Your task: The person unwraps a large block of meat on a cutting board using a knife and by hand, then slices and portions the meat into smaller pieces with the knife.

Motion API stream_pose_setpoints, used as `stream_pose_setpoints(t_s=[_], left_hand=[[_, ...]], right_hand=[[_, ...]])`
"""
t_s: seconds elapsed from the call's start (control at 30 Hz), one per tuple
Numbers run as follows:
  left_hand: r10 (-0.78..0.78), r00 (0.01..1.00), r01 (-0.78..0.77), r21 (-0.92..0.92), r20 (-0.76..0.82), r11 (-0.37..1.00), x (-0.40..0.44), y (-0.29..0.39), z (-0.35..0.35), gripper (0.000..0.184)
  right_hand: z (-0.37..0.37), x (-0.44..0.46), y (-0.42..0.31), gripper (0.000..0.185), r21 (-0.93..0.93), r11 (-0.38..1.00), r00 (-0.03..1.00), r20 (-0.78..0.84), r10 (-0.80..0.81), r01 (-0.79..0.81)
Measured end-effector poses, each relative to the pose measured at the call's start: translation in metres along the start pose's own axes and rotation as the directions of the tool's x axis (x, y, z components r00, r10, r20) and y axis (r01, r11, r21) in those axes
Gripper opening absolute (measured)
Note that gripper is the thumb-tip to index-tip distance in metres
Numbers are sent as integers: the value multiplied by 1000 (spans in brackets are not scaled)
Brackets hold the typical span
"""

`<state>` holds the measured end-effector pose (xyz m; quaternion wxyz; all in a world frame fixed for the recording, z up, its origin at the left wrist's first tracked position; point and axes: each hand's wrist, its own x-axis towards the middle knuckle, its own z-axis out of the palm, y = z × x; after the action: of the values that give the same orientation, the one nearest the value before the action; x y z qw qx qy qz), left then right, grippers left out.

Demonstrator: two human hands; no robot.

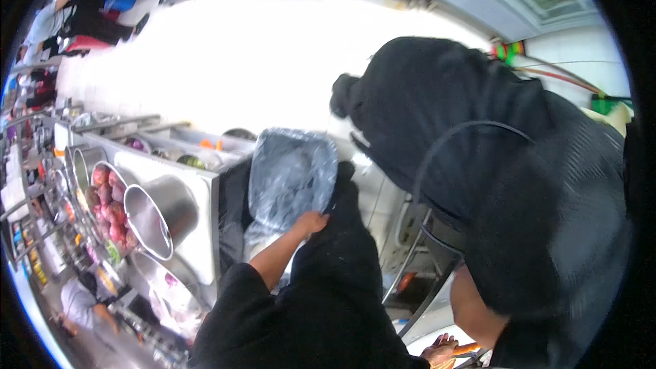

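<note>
My left hand (311, 223) is closed on the near edge of a rectangular bin (294, 178) lined with clear plastic. The bin stands by my dark-clothed leg, and grey shapes show through the liner. At the bottom edge of the view my right hand (441, 350) has its fingers curled at an orange carrot (467, 348), over a pale surface. Part of this hand is cut off by the frame, and its grip shows only in part.
A person in black (465, 123) bends close on my right. A steel pot (160, 215) and a pot of red onions (109, 208) stand on the counter (205, 212) to my left. Another person (82, 304) works beyond it.
</note>
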<state>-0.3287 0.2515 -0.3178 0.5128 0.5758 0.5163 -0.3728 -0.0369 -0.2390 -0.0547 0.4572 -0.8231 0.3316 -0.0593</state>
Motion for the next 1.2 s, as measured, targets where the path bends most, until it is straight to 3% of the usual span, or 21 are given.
stream_pose_setpoints(t_s=[0.1,0.2,0.23,0.27,0.4,0.7,0.97,1.2], left_hand=[[67,997,-70,89,34,994,15,-6,-3,65],[-161,968,174,-51,192,983,-9,-21,-9,61],[-41,968,94,-205,248,974,-14,-51,5,55],[48,950,57,-321,310,945,-23,-77,17,55],[-22,959,67,-151,281,986,-63,-104,16,54],[118,983,-155,299,138,941,-105,4,-2,52],[245,951,-309,631,189,712,-165,108,14,51],[289,885,-453,818,365,354,-190,217,57,50]], right_hand=[[-1,-23,-7,43,107,992,995,-80,-57,66],[17,-92,-69,39,291,956,999,-44,-12,24],[8,-88,-65,54,301,954,1000,-1,7,-6],[-1,-94,-67,52,315,949,1000,27,-1,-7],[-27,-129,-67,30,545,838,995,64,-75,28],[-120,-161,-29,21,638,764,995,-36,-96,97],[-180,-146,30,27,674,720,974,-228,-7,163],[-188,-154,33,24,682,714,916,-372,150,160]])
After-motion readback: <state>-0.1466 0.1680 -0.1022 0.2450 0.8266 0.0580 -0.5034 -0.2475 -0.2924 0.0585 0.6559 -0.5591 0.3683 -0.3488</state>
